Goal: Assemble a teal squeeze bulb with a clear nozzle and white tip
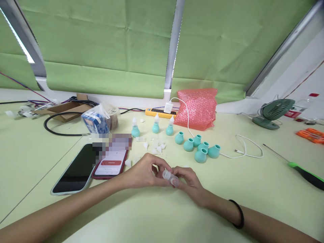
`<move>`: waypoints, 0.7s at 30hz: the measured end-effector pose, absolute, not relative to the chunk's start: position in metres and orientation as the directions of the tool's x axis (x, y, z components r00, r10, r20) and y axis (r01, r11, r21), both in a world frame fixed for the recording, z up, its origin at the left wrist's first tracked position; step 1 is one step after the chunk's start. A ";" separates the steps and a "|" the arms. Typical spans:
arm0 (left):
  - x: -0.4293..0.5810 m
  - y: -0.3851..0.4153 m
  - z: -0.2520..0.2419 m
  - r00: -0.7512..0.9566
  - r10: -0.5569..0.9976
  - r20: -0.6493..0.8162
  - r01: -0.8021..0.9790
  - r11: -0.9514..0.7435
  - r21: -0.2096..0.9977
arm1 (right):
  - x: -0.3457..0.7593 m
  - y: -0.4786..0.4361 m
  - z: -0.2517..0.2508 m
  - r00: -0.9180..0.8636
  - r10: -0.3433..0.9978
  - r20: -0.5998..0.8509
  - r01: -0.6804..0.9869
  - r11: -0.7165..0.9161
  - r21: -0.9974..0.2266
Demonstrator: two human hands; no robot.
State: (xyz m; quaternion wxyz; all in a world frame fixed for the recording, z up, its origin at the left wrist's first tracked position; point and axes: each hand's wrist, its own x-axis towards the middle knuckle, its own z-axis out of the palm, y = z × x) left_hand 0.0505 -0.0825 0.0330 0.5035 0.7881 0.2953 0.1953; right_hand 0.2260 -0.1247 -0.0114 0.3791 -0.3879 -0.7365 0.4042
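"What is held?"
"Near centre, the left hand [144, 170] and right hand [191, 184] pinch a translucent plastic tube [170, 178] from either side, presumably to steady it."
"And the teal bulbs?"
"Six open-necked teal bulbs [200, 156] cluster right, seemingly for easy reach; three tipped teal bulbs [135, 131] stand upright farther off, perhaps kept separate."

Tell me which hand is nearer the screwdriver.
Right. In the picture, the right hand is to the left of the screwdriver; the left hand is farther left.
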 end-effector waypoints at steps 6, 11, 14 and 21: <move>0.049 -0.082 0.031 0.760 0.650 0.024 0.274 -0.354 0.894 | 0.225 -0.124 -0.009 -0.435 0.868 0.241 0.304 0.393 -0.868; 0.049 -0.083 0.032 0.755 0.654 0.039 0.284 -0.379 0.881 | 0.226 -0.123 -0.011 -0.437 0.867 0.240 0.329 0.403 -0.854; 0.049 -0.083 0.032 0.756 0.654 0.034 0.286 -0.377 0.881 | 0.226 -0.124 -0.013 -0.430 0.867 0.250 0.312 0.403 -0.860; 0.050 -0.083 0.033 0.756 0.653 0.047 0.291 -0.400 0.869 | 0.227 -0.126 -0.009 -0.451 0.854 0.261 0.281 0.414 -0.866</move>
